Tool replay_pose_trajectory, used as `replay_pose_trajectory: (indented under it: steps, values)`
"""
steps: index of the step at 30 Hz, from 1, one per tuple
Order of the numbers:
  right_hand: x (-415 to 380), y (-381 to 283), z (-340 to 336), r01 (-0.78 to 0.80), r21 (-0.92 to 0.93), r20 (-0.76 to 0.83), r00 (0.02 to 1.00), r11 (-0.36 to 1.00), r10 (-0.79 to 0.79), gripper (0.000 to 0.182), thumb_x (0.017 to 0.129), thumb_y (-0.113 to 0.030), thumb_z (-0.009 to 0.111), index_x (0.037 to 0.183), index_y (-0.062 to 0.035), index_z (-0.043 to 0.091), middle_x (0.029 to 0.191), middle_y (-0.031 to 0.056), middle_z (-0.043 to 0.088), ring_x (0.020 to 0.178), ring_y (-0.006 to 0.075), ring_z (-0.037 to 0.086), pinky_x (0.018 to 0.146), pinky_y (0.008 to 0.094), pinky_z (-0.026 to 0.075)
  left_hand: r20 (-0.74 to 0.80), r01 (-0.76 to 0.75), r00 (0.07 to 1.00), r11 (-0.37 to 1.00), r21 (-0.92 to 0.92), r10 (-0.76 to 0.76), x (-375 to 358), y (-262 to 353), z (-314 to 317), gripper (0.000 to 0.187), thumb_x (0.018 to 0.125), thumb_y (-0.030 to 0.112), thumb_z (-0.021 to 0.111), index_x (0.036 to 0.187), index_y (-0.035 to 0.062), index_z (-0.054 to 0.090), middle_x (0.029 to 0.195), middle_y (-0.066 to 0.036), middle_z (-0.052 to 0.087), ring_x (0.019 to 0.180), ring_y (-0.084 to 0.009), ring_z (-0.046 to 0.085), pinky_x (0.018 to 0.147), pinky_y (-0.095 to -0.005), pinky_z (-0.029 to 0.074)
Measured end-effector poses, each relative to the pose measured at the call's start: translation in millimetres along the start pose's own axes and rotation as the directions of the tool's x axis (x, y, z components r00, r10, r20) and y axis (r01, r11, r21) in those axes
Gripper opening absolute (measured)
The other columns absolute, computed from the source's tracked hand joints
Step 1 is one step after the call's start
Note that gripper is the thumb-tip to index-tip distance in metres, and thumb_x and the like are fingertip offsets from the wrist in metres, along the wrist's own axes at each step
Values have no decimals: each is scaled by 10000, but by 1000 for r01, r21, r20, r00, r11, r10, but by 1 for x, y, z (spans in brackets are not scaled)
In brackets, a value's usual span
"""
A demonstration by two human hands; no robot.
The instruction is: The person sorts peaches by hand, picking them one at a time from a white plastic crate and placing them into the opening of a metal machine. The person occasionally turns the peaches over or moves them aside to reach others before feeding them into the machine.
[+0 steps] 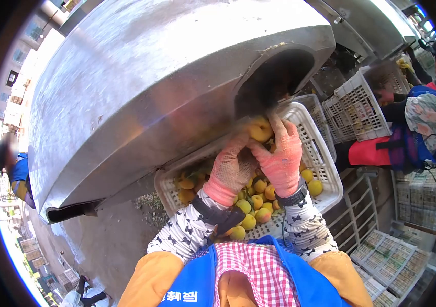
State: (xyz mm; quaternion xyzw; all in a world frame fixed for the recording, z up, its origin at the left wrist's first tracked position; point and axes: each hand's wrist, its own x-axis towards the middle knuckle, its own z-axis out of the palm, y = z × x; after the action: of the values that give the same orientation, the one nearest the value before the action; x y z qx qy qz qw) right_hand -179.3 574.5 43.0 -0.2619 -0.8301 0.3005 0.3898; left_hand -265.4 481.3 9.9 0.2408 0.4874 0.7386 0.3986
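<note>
A yellow peach [260,129] is held between my two hands in front of the dark round opening [274,77] of a metal machine. My left hand [229,168], in a pink-and-white knit glove, closes on its left and lower side. My right hand [282,153], gloved in the same pink, grips it from the right, with one finger stretched up along the fruit. Beneath both hands sits a white plastic crate [325,171] with many yellow and orange peaches [263,215] in it. Glove and fruit partly hide the fingertips.
The machine's big metal body [141,77] curves overhead and to the left. More white crates [363,105] stand at the right beside a co-worker [427,117]. Stacked crates [392,261] and a metal rack [358,204] are lower right. Another person [18,169] is far left.
</note>
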Motion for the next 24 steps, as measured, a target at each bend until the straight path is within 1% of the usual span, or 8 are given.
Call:
replay_pose_trajectory:
  steps: [4,7,10,13,15,18,19,24]
  values:
    - [41,42,27,76,-221,-51,995,972,-89,684,716,-213,818,1306,-4,542,1165,241,586,1029,402,608,839,433,533,75,282,948,709,-646,-308,-5,-18,-25,377,991,247,581,1320,65,564,1249,-85,617,1157,-214,595,1013,-350,457]
    - [69,89,88,19,-182,-28,999,983,-24,579,714,-201,814,1199,4,574,1111,238,604,925,393,643,791,449,543,113,348,933,783,-516,-341,-28,-35,-62,476,983,281,590,1389,51,496,1339,-134,558,1198,-259,568,1051,-427,429]
    - [89,54,70,49,-486,-33,997,873,-75,499,733,-176,813,1166,-25,618,996,156,663,823,285,676,726,384,549,-90,427,902,903,52,-422,-60,-16,-79,518,960,322,620,1386,53,499,1291,-116,584,1126,-248,605,1023,-411,447]
    - [94,14,7,-221,458,137,975,861,177,408,836,-121,751,1210,-19,625,1025,71,672,849,126,636,765,259,513,-124,561,800,659,501,-587,-70,16,-107,532,911,380,654,1354,106,543,1269,-121,597,1144,-262,577,984,-377,458]
    - [72,17,-9,-198,550,115,980,812,161,368,890,-82,703,1240,-7,616,1099,67,668,906,94,623,831,222,498,97,37,825,224,974,-557,-79,18,-124,659,790,414,739,1345,115,546,1303,-147,548,1217,-306,506,1022,-427,414]
    - [23,40,-17,-397,506,312,912,766,267,355,862,-170,738,1167,-7,656,1013,71,668,827,112,625,751,264,515,196,-341,655,-54,939,-730,-86,14,-115,808,684,367,805,1384,88,514,1308,-136,505,1254,-333,444,1042,-431,405]
    - [10,52,-19,-275,130,450,873,953,190,328,861,-183,730,1137,-16,674,1015,100,663,832,171,652,764,296,525,196,-335,655,-48,941,-730,-88,7,-115,808,684,367,805,1384,88,514,1308,-136,505,1254,-333,444,1042,-431,405]
    - [-67,120,0,129,-345,877,396,930,271,324,846,-220,677,1128,-62,694,960,147,683,873,318,689,821,417,550,140,-615,536,-271,740,-833,-86,-15,-106,814,687,411,769,1408,130,515,1214,-96,561,1192,-328,460,938,-433,416]
